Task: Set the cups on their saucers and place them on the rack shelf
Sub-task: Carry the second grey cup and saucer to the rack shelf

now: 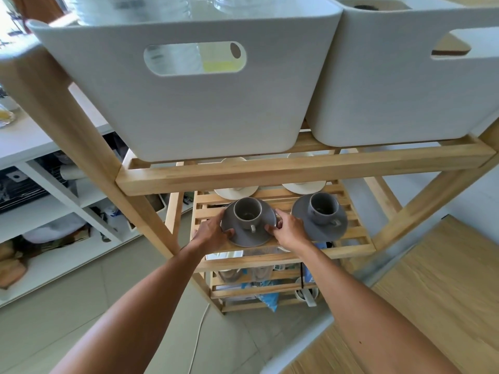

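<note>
A grey cup (247, 212) stands on a grey saucer (244, 236) at the front left of the wooden slatted rack shelf (353, 233). My left hand (213, 230) grips the saucer's left rim and my right hand (289, 228) grips its right rim. To the right, a second grey cup (323, 207) sits on its own grey saucer (324, 230), untouched. Behind them two white saucers (236, 192) (303, 187) with white cups are partly hidden by the upper shelf rail.
Two large white bins (189, 103) (405, 90) fill the shelf above. Lower rack shelves (259, 290) hold glasses and packets. A white shelving unit (54, 201) stands to the left, and a wooden table top (432, 306) lies at the right.
</note>
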